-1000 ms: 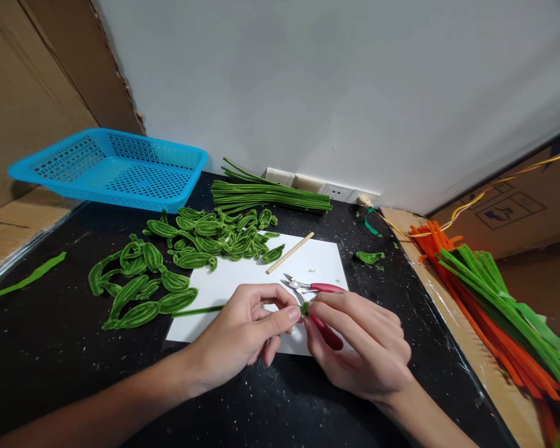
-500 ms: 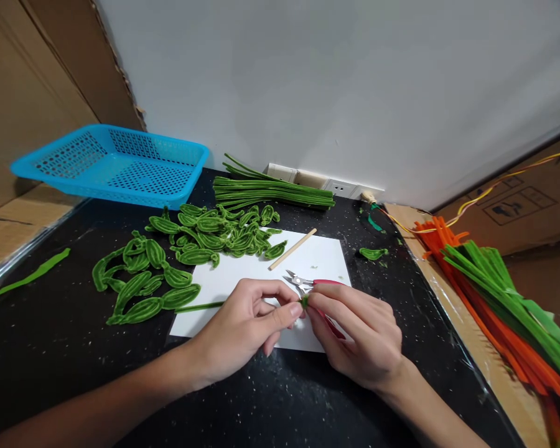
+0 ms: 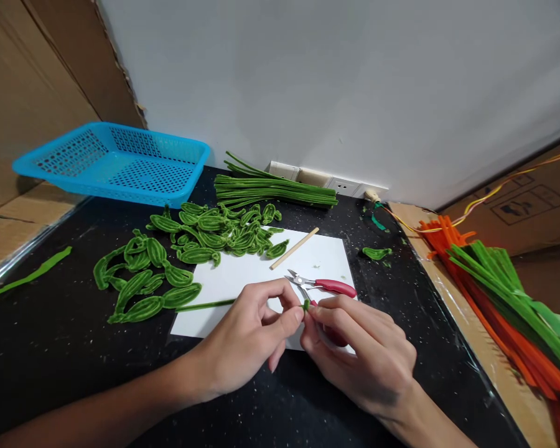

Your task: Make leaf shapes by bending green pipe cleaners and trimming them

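Observation:
Over the white sheet of paper (image 3: pixel 261 274), my left hand (image 3: pixel 256 336) pinches a green pipe cleaner (image 3: pixel 206 305), whose straight length sticks out to the left behind the hand. A short green bit of it shows between the fingertips of both hands. My right hand (image 3: pixel 364 348) is closed on that end with thumb and forefinger. Red-handled cutting pliers (image 3: pixel 336 287) lie on the paper just beyond my right hand, jaws pointing left and partly hidden by it. A wooden stick (image 3: pixel 294 249) rests behind them. Leaf shapes of green pipe cleaner (image 3: pixel 210 230) are heaped at the left.
A blue plastic basket (image 3: pixel 191 174) stands back left. A bundle of green pipe cleaners (image 3: pixel 275 191) lies before the wall sockets (image 3: pixel 340 186). One loose leaf (image 3: pixel 377 253) sits right of the paper. Orange strips (image 3: pixel 508 336) and green strips (image 3: pixel 508 280) lie on cardboard at right.
My right hand has shifted slightly right and down, turning a little, and more of the pliers' red handle shows. Both hands still pinch the green pipe cleaner.

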